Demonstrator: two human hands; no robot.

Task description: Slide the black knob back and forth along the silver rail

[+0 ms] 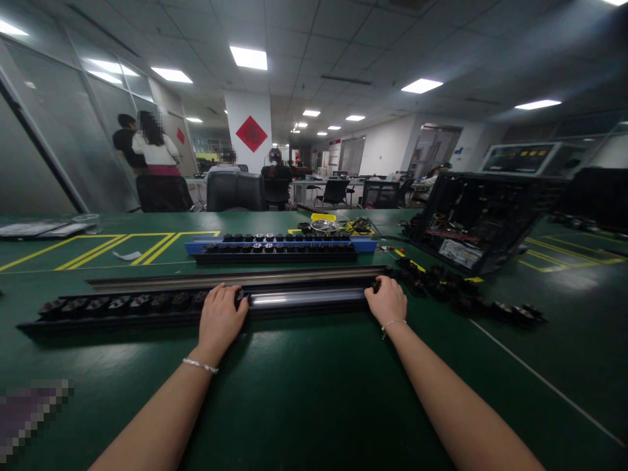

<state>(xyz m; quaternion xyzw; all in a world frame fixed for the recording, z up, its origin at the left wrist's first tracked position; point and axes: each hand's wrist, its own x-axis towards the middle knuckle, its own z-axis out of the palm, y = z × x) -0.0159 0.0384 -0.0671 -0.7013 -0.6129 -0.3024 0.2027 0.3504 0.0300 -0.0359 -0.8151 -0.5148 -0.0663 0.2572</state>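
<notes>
Smooth glossy rail [304, 299], faintly shiny tabletop [304, 399], modules [140, 301] perhaps plastic

The left hand [223, 317] rested at the right end of a row of dark blocks [140, 301] in a long black rail [122, 320]; the right hand [388, 302] was near the rail's right end. Beyond, an open computer case [458, 252] stood on the green table [304, 392].

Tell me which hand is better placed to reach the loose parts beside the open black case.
Probably your right hand: by the right end of the nearest rail, it's closer to those loose parts; your left hand is farther left.
</notes>
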